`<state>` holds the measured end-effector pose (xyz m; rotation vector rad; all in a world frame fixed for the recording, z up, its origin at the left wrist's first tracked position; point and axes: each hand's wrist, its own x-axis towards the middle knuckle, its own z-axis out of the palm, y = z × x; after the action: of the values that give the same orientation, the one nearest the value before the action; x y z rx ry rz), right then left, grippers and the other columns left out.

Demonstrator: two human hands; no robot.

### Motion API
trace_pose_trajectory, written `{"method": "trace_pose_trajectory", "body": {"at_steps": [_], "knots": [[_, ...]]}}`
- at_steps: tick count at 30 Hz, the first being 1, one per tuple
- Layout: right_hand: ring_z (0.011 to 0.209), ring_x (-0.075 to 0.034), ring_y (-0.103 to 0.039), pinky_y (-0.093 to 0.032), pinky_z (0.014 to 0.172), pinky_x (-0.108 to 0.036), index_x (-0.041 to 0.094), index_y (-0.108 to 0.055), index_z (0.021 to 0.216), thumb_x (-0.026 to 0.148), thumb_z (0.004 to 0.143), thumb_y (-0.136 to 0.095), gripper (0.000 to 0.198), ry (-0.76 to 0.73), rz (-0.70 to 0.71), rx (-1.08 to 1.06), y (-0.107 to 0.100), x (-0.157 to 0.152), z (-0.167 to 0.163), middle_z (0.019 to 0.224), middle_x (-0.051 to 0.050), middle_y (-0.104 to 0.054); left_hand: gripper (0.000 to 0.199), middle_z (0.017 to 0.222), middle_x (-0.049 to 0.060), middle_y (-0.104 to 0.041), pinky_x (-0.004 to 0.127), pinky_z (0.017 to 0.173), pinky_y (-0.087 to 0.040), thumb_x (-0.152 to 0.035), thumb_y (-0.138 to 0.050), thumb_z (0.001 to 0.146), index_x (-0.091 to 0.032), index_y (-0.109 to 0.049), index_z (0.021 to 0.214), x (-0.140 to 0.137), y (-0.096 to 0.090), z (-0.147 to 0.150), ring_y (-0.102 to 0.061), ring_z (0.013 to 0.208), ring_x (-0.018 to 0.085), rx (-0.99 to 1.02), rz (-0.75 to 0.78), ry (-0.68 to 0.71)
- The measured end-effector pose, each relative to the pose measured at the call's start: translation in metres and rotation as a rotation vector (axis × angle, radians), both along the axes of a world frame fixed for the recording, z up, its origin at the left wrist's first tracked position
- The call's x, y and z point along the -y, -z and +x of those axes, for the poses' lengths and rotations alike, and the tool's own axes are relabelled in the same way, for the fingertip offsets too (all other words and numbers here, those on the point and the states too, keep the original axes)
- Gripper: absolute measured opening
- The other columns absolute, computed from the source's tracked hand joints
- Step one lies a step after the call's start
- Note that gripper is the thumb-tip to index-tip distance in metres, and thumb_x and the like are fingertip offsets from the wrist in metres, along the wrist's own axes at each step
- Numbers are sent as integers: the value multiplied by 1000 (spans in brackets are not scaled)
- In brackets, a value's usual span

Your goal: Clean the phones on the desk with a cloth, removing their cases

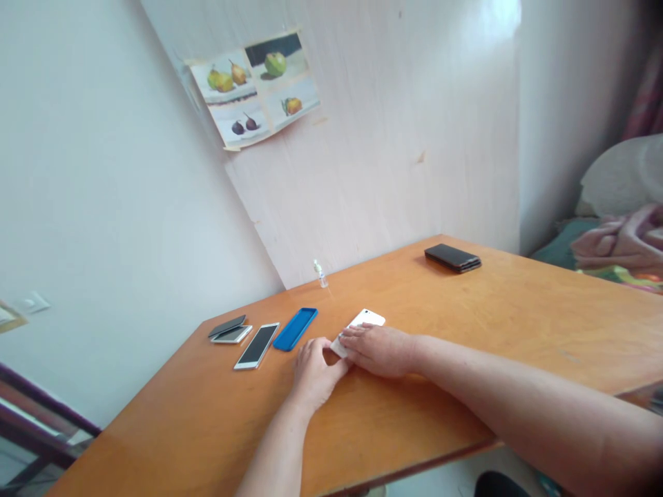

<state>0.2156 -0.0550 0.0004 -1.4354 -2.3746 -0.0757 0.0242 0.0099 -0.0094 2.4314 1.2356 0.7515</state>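
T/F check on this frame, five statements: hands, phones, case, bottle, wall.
1. Both hands rest on the white phone. True: left hand at its near end, right hand on top.
2. The blue case is red. False: it is blue.
3. A dark phone lies at the table's far side. True.
4. The small bottle lies on its side. False: it stands upright.
5. The wall is bare. False: a fruit picture sheet hangs there.
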Motion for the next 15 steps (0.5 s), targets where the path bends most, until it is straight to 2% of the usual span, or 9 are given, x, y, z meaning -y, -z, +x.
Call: {"method": "trace_pose_trajectory", "body": {"at_steps": [4, 6, 8, 12, 15], "knots": [[131, -33, -46, -39, 107, -51, 4, -50, 135, 25, 96, -38, 47, 239, -43, -23, 1, -11, 23, 139, -25, -50, 43, 104, 6, -65, 39, 92, -40, -48, -75, 66, -24, -57, 97, 1, 3, 1, -56, 106, 28, 64, -17, -45], [134, -35, -43, -38, 107, -52, 0, -44, 138, 24, 95, -38, 50, 275, -46, -32, 2, -11, 25, 142, -28, -45, 45, 103, 6, -65, 38, 91, -40, -46, -75, 65, -23, -56, 98, 1, 5, 1, -58, 105, 28, 97, -41, -50], [137, -32, -39, -36, 110, -48, 0, -42, 140, 25, 95, -39, 52, 211, -39, -38, 1, -7, 15, 144, -27, -44, 47, 102, 6, -66, 36, 88, -42, -45, -76, 65, -23, -54, 100, 0, 6, 1, -61, 102, 27, 137, -81, -37], [135, -25, -43, -35, 112, -40, 8, -44, 140, 25, 97, -36, 47, -76, 15, -83, -3, 7, -15, 142, -19, -48, 42, 98, 6, -69, 33, 82, -45, -39, -74, 69, -22, -52, 101, -2, 8, 1, -65, 93, 23, 246, -176, -4], [135, -25, -42, -34, 112, -42, 11, -44, 141, 28, 98, -34, 47, -104, 23, -100, -5, 7, -18, 144, -17, -47, 36, 94, 5, -70, 31, 79, -46, -35, -70, 73, -21, -51, 100, -3, 8, 2, -66, 88, 20, 338, -250, 53]]}}
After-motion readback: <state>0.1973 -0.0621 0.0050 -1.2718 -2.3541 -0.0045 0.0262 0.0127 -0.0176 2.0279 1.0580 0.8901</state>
